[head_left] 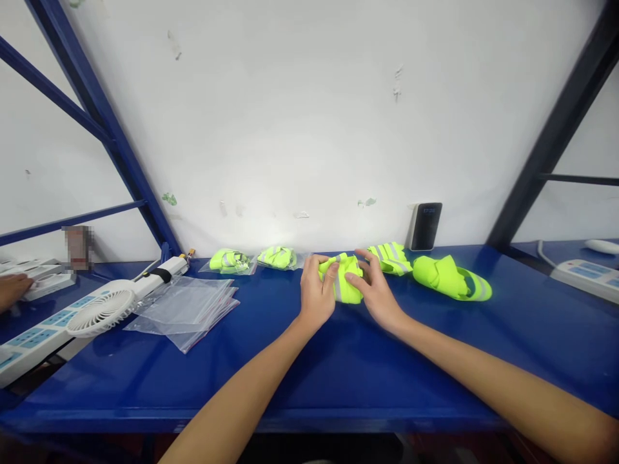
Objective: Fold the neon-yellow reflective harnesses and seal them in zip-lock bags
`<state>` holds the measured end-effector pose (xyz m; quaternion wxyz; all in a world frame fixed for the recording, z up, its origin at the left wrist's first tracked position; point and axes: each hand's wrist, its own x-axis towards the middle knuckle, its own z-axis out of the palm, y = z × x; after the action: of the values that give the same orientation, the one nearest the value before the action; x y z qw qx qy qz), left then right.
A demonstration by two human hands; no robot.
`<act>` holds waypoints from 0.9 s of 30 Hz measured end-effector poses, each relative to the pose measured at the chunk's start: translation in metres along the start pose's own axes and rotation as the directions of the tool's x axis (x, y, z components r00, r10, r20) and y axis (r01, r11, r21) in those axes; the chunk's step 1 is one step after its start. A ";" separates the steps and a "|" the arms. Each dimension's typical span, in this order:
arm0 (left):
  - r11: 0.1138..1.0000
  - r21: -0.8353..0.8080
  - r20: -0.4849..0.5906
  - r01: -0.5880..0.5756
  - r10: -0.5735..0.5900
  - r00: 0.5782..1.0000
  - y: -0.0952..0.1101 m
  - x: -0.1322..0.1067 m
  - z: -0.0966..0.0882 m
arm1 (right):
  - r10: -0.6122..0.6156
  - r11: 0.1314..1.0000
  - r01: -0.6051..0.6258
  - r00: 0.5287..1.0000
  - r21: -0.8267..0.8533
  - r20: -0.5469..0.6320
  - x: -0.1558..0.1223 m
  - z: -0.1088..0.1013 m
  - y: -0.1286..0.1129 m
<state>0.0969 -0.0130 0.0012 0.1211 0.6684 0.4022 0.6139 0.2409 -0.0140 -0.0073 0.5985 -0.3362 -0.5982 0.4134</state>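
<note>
Both my hands meet on a folded neon-yellow vest [346,283] with grey reflective stripes, lying on the blue table [309,367] near the back wall. My left hand [316,293] grips its left side with fingers curled over the top. My right hand [374,293] pinches its right side. Just right of it lie another folded vest [391,257] and a rolled vest [452,277]. Two bagged vests [229,261] [278,257] sit to the left.
A stack of clear zip bags [186,309] lies left of centre. A small white fan [100,312] and a power strip [43,325] sit at far left, near another person's hand [12,288]. A dark device [424,226] leans on the wall. Another power strip [585,275] is at far right.
</note>
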 end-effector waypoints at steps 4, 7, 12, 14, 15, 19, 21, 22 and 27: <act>0.991 0.088 0.036 -0.099 0.096 0.995 0.007 0.003 -0.009 | 0.223 0.942 -0.254 0.962 0.221 0.155 -0.006 0.010 -0.004; 0.989 0.106 0.071 -0.107 0.100 0.992 0.009 0.003 -0.009 | 0.242 0.933 -0.261 0.964 0.249 0.108 -0.010 0.015 -0.002; 0.982 -0.147 0.070 0.122 -0.112 0.991 0.003 0.006 -0.002 | 0.090 0.996 -0.091 0.990 0.000 -0.109 -0.009 0.010 0.001; 0.891 -0.315 0.130 0.327 -0.301 0.945 -0.001 0.010 -0.001 | -0.005 0.987 -0.017 0.991 -0.163 -0.132 -0.007 0.004 0.000; 0.816 -0.394 0.183 0.423 -0.382 0.906 -0.003 0.012 -0.002 | -0.050 0.972 0.021 0.991 -0.236 -0.121 -0.005 0.001 -0.001; 0.630 -0.511 0.417 0.585 -0.414 0.809 -0.008 0.014 -0.004 | -0.188 0.908 0.150 0.980 -0.391 -0.060 0.001 -0.011 -0.001; 0.745 -0.434 0.381 0.507 -0.358 0.852 -0.008 0.011 -0.004 | -0.174 0.928 0.151 0.984 -0.342 -0.037 0.005 -0.014 -0.001; 0.816 -0.369 0.322 0.444 -0.336 0.885 -0.008 0.009 -0.004 | -0.122 0.956 0.112 0.992 -0.271 -0.020 0.006 -0.014 -0.002; 0.977 -0.120 0.182 0.177 -0.154 0.971 -0.002 0.001 -0.011 | 0.378 0.876 -0.443 0.877 0.192 0.297 0.010 -0.018 -0.010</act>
<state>0.0862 -0.0145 0.0029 0.2512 0.6731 0.4021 0.5676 0.2592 -0.0082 0.0052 0.4540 -0.3217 -0.5250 0.6440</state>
